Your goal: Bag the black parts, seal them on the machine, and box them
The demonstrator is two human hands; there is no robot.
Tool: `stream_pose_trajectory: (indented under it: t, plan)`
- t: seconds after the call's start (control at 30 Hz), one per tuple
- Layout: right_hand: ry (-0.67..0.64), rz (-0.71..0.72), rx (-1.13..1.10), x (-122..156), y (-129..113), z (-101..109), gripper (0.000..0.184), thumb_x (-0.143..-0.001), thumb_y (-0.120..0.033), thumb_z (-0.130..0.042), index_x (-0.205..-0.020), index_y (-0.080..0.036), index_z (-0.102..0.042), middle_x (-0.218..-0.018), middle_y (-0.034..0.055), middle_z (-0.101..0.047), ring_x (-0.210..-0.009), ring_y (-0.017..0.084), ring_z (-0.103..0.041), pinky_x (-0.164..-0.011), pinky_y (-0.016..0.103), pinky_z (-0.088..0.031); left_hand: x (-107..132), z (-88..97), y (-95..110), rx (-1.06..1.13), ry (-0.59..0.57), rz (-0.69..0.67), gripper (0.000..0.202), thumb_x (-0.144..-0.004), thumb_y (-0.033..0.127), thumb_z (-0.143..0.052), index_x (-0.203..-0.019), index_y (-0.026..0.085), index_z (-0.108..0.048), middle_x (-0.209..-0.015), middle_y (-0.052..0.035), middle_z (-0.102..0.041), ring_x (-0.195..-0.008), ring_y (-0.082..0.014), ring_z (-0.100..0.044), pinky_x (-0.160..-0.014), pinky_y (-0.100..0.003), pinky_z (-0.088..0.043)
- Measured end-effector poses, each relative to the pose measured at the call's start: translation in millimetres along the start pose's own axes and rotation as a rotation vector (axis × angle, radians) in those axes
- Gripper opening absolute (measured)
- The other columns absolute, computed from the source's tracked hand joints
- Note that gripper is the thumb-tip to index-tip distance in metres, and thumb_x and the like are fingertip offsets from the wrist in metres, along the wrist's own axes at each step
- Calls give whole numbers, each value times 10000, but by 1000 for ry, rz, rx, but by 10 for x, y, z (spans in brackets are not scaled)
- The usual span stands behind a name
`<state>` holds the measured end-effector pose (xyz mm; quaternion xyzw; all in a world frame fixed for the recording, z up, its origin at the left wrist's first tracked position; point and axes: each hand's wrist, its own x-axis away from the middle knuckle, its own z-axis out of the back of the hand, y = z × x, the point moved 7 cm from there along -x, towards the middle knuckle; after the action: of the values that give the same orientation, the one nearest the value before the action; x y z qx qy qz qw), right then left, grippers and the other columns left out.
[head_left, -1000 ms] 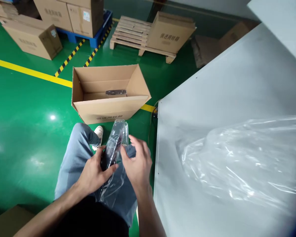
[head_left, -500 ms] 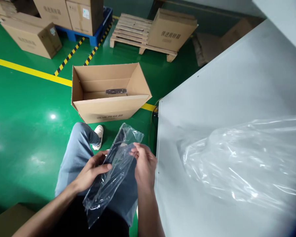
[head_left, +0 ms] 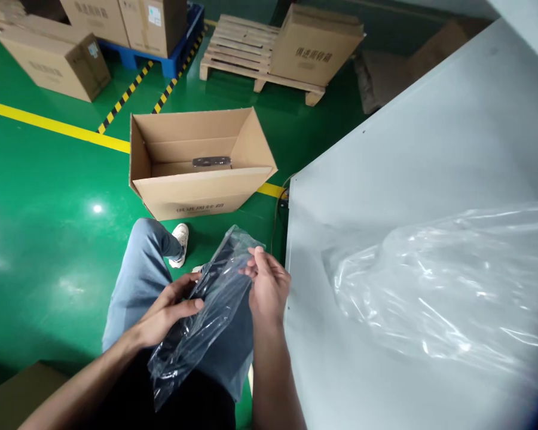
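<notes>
Dim, soft indoor light lies over the glossy green floor (head_left: 40, 251), with a small white glare spot (head_left: 97, 209) from a reflected lamp. The clear plastic bag (head_left: 201, 325) throws sharp highlights. Wide-angle distortion slants the pale grey panel (head_left: 407, 149), and the lower right corner falls dark and blurred.

The open box (head_left: 199, 208) has dark Chinese letters on its front. They look like 俱进周转箱. The box on the wood pallet (head_left: 307, 61) has the same letters, and so does the box on the floor at the top left (head_left: 42, 68). That box also has a small label (head_left: 93, 50), and a stacked box has a white label (head_left: 156, 15). The small print on both labels is too tiny to read.
</notes>
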<state>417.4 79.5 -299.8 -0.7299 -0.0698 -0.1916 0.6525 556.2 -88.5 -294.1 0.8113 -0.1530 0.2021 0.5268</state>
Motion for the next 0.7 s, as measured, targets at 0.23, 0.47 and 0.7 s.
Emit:
stream_pose_trajectory:
  t: [0.23, 0.47, 0.7]
  plan:
    - [-122, 50, 101, 167, -9, -53, 640, -852, -658, -739, -1300, -202, -713, -962, 49, -749, -742, 160, -670, -643, 314, -586, -88, 111, 68, 3, 115, -52, 499, -816, 465, -820, -1230, 218, -692, -1168, -58, -738, -1138, -299, -642, -1017, -371, -460]
    - [-583, -277, 248, 936, 451, -218, 714, -765, -489, -877, -1389, -234, -642, -998, 52, -736, -874, 215, -737, -768, 356, -645, -180, 375, 355, -244, 451, -253, 553, -854, 469, -824, -1304, 208, -635, -1198, -60, -740, -1122, -278, -647, -1014, -363, -466]
    - [-786, -400, 251, 1162, 474, -150, 471, -871, -491, -812, -1256, -224, -760, -838, -28, -636, -732, 149, -706, -821, 356, -640, -256, 596, 460, -20, 435, -187, 504, -860, 576, -797, -1172, 181, -761, -986, -47, -779, -898, -226, -685, -809, -303, -518]
